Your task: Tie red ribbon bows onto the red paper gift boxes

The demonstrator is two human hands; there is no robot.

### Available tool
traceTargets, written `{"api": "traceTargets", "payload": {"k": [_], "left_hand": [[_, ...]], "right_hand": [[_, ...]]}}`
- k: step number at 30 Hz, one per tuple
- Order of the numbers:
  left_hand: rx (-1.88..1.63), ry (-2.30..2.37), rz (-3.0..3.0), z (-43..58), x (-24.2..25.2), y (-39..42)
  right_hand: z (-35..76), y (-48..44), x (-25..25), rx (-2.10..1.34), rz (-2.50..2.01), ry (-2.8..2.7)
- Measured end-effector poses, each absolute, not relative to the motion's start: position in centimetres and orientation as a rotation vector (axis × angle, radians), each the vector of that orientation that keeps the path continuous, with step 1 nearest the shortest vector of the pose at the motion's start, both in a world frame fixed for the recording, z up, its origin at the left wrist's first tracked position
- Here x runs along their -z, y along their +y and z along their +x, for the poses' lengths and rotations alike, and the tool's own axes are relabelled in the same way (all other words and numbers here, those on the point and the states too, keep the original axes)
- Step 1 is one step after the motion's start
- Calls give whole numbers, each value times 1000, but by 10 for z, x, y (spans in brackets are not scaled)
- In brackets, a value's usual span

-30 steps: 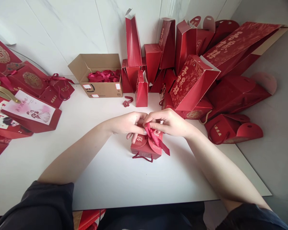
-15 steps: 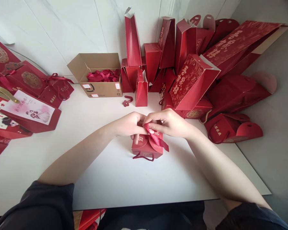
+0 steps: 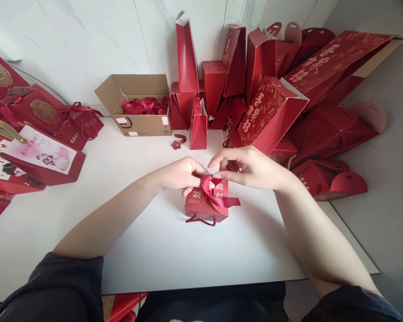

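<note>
A small red gift box [image 3: 201, 207] with gold characters and a cord handle stands on the white table [image 3: 161, 250] in front of me. A red satin ribbon [image 3: 218, 199] lies across its top, one tail trailing to the right. My left hand [image 3: 179, 174] is closed, pinching the ribbon at the box's top left. My right hand [image 3: 251, 167] hovers just right of the box top, thumb and forefinger pinched at the ribbon, the other fingers stretched out.
A brown carton [image 3: 137, 107] of red ribbons sits at the back. Several red paper bags and boxes [image 3: 268, 112] are piled at the back right. Red gift bags and a pink card box [image 3: 42, 156] lie at the left. A small red paper flower [image 3: 177, 143] lies behind the box.
My right hand has lifted and shifted right, its fingers spreading. The ribbon now lies flatter with its tail pointing right. The left hand has stayed put.
</note>
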State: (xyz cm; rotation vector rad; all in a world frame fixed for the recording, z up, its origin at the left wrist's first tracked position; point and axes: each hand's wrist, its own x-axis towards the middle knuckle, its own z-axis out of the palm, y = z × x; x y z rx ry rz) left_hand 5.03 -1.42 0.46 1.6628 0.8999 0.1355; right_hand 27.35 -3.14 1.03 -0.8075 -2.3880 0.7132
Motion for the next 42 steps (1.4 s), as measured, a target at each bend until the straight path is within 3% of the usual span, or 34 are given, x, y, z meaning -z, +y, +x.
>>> {"api": "traceTargets", "payload": {"k": [6,11,13,18,22,31,42], "left_hand": [[-128,914,1657,52,-7,-14],[-115,918,1696,52,-7,-14],[-120,923,1686,52,-7,-14],[-129,866,1655,52,-5,-14],[-136,795,1691,51,-1,-11],[-160,907,1766,49,-4,-15],[-207,828,1831,48,-4,-11]], "right_hand": [[288,-36,-24,-490,-917,-2427],[293,-48,-33,-26,-1343,-2222],[289,-53,-34,-114,-1310,-2271],[269,-64,-31,-823,-1020,-2644],[258,-61,-32,-1059,-838,-2601],[225,-19,-31,-660,-920,-2214],[264,-88,32,-501,-697,-2302]]}}
